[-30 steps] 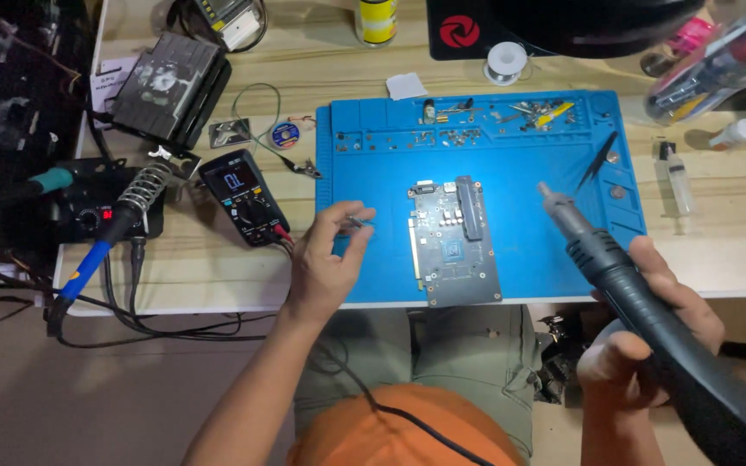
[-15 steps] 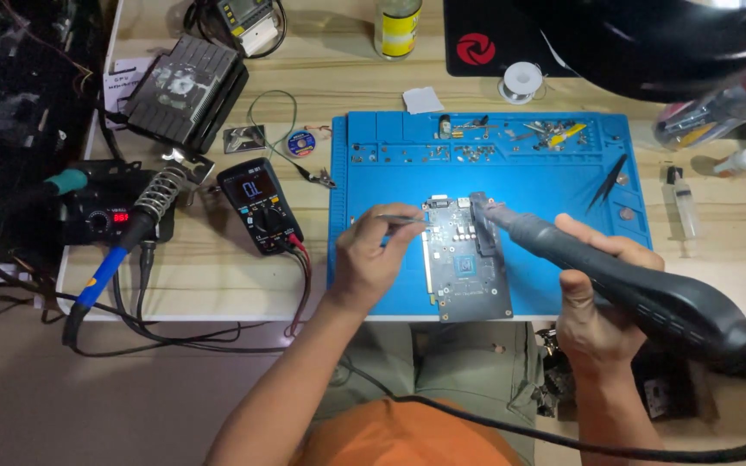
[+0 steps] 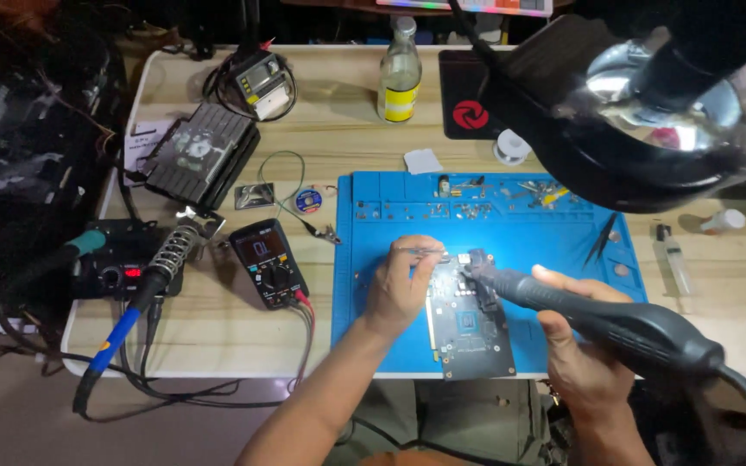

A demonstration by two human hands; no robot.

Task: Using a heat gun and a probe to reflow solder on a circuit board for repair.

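Observation:
A grey circuit board [image 3: 470,332] lies on the blue work mat [image 3: 390,216]. My left hand [image 3: 401,289] rests at the board's left edge and pinches thin metal tweezers [image 3: 423,252], their tips at the board's top end. My right hand [image 3: 582,358] grips a dark hot-air wand [image 3: 615,324] by its thick handle. The wand's metal nozzle points left and down onto the top of the board, close to the tweezer tips.
A black multimeter [image 3: 269,263] with red and black leads sits left of the mat. A soldering station [image 3: 118,272] and blue-handled iron in a coil stand are further left. A bottle [image 3: 400,73], syringe [image 3: 673,263], spare tweezers [image 3: 602,240] and a large lamp head [image 3: 649,103] are at the back and right.
The view has drawn closer over the board. My right hand swung the wand left from the mat's right side onto the board's top; my left hand moved right with the tweezers to the board.

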